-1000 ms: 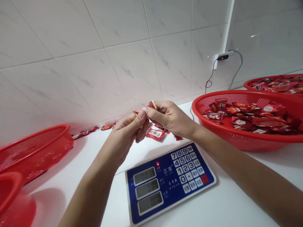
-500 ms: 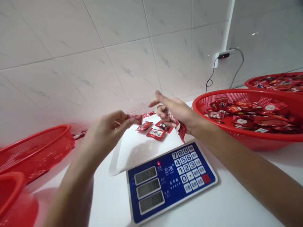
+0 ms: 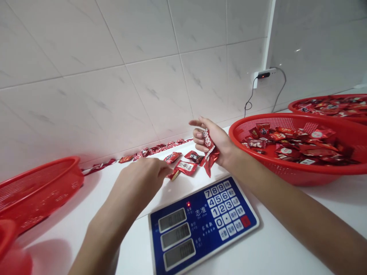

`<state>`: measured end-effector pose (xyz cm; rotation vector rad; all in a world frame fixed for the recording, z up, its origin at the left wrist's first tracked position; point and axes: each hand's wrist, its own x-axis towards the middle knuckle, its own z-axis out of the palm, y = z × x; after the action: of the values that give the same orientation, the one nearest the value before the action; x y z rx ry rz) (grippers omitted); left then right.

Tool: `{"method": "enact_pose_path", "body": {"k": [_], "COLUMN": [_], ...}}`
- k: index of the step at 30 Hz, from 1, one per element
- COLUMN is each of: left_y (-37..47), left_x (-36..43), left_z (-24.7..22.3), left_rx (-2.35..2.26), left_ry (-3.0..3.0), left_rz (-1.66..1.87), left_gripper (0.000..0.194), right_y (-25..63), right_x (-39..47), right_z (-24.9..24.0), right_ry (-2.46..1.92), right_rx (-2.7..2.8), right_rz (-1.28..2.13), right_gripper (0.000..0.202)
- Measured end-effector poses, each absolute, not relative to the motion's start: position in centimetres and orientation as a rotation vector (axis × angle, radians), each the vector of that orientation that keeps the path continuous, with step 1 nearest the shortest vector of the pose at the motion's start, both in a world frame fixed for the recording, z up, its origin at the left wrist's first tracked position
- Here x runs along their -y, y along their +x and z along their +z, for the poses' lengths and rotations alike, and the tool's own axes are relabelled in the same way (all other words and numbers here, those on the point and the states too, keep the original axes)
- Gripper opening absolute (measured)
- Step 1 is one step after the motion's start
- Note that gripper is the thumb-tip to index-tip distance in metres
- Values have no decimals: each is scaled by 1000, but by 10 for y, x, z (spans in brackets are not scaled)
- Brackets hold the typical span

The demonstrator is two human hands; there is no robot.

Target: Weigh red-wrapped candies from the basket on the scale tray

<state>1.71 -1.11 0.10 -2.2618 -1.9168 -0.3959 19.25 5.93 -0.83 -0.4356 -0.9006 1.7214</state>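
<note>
My right hand [image 3: 212, 139] is curled around red-wrapped snack packets [image 3: 210, 152], held in the palm above the scale's right side; its index finger points outward. My left hand [image 3: 145, 175] is over the left part of the white weighing tray [image 3: 183, 187], back toward me, fingers pinched down. At its fingertips is a small red packet [image 3: 173, 175] with a gold edge, low on the tray and partly hidden by the hand. Beside it lie a red packet with a white label [image 3: 186, 167] and other red packets [image 3: 194, 156]. The blue scale panel [image 3: 200, 229] faces me.
At right stands a red basket [image 3: 298, 172] of packets, with another filled basket [image 3: 329, 95] behind. Red baskets [image 3: 43, 191] are at left. A row of packets [image 3: 146, 152] runs along the tiled wall. A cable [image 3: 249, 101] hangs from a socket.
My left hand has lowered a red packet to the tray beside the others. My right hand keeps its packets and has shifted little. The view has tilted slightly, showing the row along the wall.
</note>
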Motion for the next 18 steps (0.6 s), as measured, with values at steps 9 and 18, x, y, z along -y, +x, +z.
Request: {"method": "enact_pose_path", "body": {"k": [9,18], "left_y": [63,19], "left_x": [23,9], "left_z": [-4,7], "left_rx": [1786,1909], "left_ry": [-2665,-2841], "left_rz": [-923,-956], "left_gripper": [22,41], "right_y": [177,214], "right_x": [-42,-67], "right_z": [-9,-6], "right_ry": [-424,-678], "right_rx": [682,1584], "right_rz": [1539,1399], "right_gripper": [14,34]}}
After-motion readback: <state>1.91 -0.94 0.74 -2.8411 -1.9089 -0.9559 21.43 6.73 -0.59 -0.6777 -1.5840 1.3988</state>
